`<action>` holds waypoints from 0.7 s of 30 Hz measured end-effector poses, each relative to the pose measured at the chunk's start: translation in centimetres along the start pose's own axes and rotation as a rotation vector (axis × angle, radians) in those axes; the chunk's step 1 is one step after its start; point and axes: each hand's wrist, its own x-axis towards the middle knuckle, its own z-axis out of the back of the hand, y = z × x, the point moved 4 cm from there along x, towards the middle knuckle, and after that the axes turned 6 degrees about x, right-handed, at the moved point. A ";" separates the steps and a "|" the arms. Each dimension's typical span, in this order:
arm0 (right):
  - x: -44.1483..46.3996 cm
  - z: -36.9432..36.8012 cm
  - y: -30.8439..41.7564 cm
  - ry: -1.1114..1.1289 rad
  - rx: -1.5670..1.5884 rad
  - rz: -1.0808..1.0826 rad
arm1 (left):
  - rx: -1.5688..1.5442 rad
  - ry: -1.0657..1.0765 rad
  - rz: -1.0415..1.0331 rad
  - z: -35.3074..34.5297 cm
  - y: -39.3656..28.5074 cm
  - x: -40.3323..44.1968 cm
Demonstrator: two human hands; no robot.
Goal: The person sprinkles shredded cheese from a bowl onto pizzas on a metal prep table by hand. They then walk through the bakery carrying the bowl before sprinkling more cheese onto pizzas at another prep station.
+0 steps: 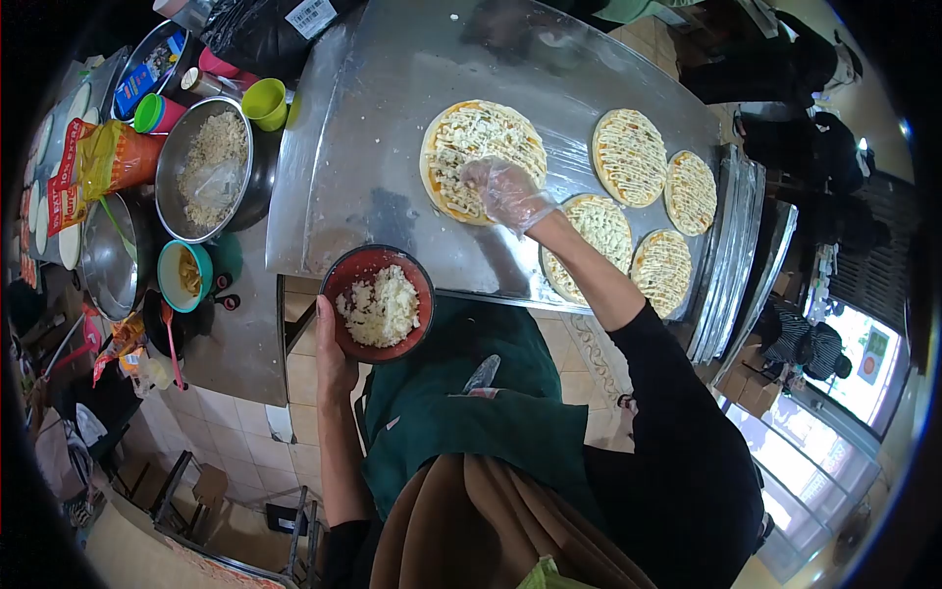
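Observation:
My left hand (339, 353) is wrapped around the side of a bowl (429, 294), red inside with a dark outside, in front of my apron. White crumbly grated cheese (383, 306) lies in it. My right hand (507, 194), in a clear plastic glove, is over the lower right part of a pizza (491, 128) topped with pale shreds. Its fingers are bunched and point down at the topping; what they hold, if anything, is hidden. Partly under my right forearm lies a second pizza (601, 228).
More pizzas (628, 157) with striped sauce lie at the right of the metal table (373, 128). At left stand a steel bowl (211, 147) of grated food, a teal bowl (184, 273), a green cup (265, 103) and a yellow-red package (108, 162). Stacked trays (728, 255) edge the right side.

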 end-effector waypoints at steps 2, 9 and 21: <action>0.3 0.5 -0.5 0.095 -0.012 -0.156 | 0.007 0.021 -0.012 0.2 0.1 0.3; 0.3 1.8 0.0 0.052 -0.066 0.019 | 0.017 0.038 -0.037 0.0 -0.1 0.7; -0.7 2.4 -2.0 0.153 0.034 -0.165 | -0.015 0.004 -0.069 -1.5 0.2 -0.6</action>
